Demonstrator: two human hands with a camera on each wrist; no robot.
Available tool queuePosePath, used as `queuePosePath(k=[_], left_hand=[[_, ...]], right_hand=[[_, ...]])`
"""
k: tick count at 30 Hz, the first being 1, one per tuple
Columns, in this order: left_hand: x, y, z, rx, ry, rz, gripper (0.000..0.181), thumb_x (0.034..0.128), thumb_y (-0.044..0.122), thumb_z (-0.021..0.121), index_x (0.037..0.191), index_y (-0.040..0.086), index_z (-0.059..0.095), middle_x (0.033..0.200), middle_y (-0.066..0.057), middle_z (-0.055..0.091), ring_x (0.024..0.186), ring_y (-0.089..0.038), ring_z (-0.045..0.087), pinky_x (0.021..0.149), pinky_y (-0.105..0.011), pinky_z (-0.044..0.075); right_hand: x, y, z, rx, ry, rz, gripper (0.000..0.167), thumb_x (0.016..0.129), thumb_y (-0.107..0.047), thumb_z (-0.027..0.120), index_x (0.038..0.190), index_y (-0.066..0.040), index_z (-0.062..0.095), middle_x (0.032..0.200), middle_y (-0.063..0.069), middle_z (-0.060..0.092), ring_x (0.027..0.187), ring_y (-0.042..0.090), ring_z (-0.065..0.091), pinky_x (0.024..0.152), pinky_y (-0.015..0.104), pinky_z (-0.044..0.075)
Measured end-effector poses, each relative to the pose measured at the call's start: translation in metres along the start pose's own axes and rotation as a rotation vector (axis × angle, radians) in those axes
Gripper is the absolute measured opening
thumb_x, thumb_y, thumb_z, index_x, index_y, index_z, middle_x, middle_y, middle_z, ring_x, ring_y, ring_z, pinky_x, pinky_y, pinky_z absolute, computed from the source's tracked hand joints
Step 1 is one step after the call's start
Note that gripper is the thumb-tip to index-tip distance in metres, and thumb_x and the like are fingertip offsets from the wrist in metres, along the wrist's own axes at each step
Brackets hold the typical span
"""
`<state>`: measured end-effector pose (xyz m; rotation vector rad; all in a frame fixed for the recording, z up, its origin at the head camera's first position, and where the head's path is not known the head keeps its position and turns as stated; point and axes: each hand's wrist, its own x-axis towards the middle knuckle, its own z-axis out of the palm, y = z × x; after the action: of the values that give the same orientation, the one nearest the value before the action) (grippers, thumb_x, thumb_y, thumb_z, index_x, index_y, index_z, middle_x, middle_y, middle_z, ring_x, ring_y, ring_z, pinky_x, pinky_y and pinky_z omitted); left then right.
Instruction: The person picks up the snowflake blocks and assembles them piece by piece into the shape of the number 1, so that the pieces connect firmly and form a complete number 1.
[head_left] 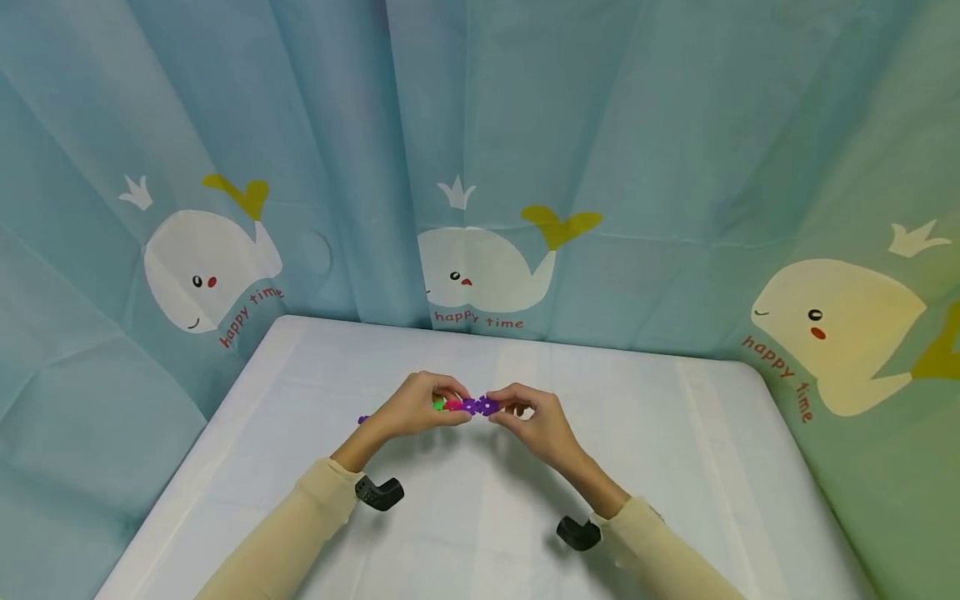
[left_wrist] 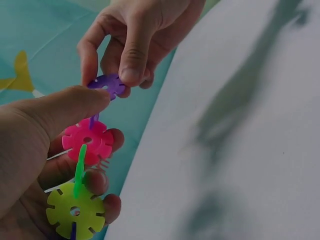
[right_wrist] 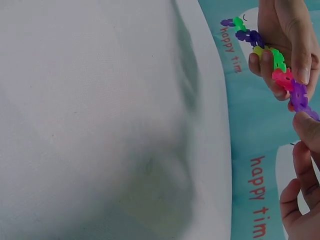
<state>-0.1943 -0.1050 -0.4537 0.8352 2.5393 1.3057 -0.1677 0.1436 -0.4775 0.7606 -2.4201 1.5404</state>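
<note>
My left hand [head_left: 416, 406] holds a chain of interlocking plastic snowflake discs above the table. In the left wrist view a pink disc [left_wrist: 87, 140], a green disc [left_wrist: 80, 171] seen edge-on and a yellow disc [left_wrist: 62, 212] lie along its palm and fingers. The chain's far part, with a dark purple disc [right_wrist: 255, 38] and a bright green one [right_wrist: 239, 25], sticks out beyond that hand. My right hand [head_left: 543, 421] pinches a purple disc [head_left: 488, 405] between thumb and fingertips. This disc meets another purple disc [head_left: 468, 407] beside the left thumb; how deeply the slots fit cannot be told.
Under the hands is a table [head_left: 637, 467] with a white cover. A blue-green curtain [head_left: 660, 167] printed with whales hangs around its back and sides. Black devices [head_left: 381, 493] are worn at both wrists, and shadows fall on the cover.
</note>
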Motion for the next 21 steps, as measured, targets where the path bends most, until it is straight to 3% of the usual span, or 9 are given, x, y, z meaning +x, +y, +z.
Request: queuePosePath(k=[7, 14, 21], left_hand=[[0.0002, -0.0015, 0.0029, -0.018, -0.005, -0.04, 0.023, 0.0864, 0.027, 0.085, 0.105, 0.015, 0.079, 0.089, 0.009, 0.071, 0.084, -0.012, 0.063, 0.078, -0.033, 0.051], [0.0017, -0.0037, 0.0037, -0.051, -0.019, -0.049, 0.022, 0.0879, 0.028, 0.084, 0.105, 0.014, 0.079, 0.095, 0.008, 0.074, 0.09, -0.011, 0.066, 0.082, -0.035, 0.052], [0.0029, -0.0037, 0.0064, -0.119, -0.031, -0.054, 0.024, 0.0883, 0.025, 0.084, 0.106, 0.011, 0.079, 0.098, 0.003, 0.076, 0.088, -0.012, 0.067, 0.077, -0.031, 0.053]], right_hand=[[-0.0015, 0.0007, 0.0028, 0.009, 0.02, -0.005, 0.023, 0.083, -0.004, 0.085, 0.104, -0.012, 0.08, 0.1, -0.001, 0.078, 0.078, 0.011, 0.067, 0.072, 0.034, 0.054], [-0.0021, -0.0008, 0.0047, 0.008, 0.035, -0.004, 0.021, 0.084, -0.005, 0.085, 0.103, -0.013, 0.081, 0.098, -0.002, 0.078, 0.077, 0.012, 0.067, 0.071, 0.032, 0.053], [-0.0032, 0.0014, 0.0093, 0.008, 0.068, 0.011, 0.02, 0.082, -0.004, 0.085, 0.1, -0.012, 0.08, 0.098, -0.001, 0.079, 0.075, 0.013, 0.065, 0.069, 0.038, 0.053]])
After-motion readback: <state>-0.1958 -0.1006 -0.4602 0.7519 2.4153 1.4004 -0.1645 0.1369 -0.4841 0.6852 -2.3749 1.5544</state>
